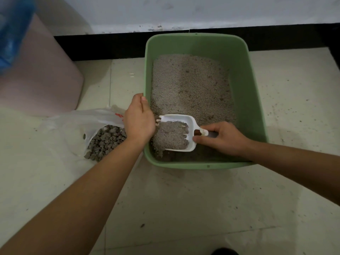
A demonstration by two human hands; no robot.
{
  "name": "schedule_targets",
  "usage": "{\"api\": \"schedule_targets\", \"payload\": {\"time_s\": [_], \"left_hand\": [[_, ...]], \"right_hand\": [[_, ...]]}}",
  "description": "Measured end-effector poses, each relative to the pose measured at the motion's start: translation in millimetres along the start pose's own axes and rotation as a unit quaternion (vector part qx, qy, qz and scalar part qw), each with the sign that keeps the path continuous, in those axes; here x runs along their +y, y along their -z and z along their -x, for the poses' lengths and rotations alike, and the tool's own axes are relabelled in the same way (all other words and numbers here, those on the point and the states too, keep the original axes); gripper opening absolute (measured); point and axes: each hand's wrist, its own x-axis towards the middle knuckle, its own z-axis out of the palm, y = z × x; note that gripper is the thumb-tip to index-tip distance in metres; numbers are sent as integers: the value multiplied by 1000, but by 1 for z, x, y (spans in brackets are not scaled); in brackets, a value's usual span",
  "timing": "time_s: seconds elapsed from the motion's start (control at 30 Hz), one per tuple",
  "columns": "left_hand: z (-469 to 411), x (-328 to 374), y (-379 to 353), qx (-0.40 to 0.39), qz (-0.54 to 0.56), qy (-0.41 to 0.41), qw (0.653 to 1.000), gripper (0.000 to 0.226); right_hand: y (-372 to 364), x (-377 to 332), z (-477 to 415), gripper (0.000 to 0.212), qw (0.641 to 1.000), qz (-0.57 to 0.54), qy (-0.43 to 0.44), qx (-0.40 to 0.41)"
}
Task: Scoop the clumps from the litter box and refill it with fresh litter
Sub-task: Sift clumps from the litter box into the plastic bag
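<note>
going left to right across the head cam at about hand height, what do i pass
pink bin → plastic bag of clumps → left hand, gripping the litter box rim → white scoop loaded with litter → right hand on the scoop's handle. The litter box itself spans too far to place in the order.

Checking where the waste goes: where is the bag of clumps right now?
In the head view, the plastic bag lies on the floor left of the green litter box, beside the left hand gripping its rim.
</note>
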Motion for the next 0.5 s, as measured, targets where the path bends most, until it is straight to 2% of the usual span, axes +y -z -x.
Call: {"api": "schedule_targets", "payload": {"time_s": [0.23, 0.37, 0.5], "left_hand": [[0, -1, -1, -1, 10, 1, 1000, 27], [-2, -4, -1, 5, 18, 0, 1000, 31], [-1, -3, -1, 5, 13, -2, 1000, 31]], "right_hand": [[-7, -2, 7, 40, 999, 17, 34, -27], [1, -5, 5, 31, 999, 23, 30, -26], [3, -9, 7, 36, 997, 57, 50, -35]]}}
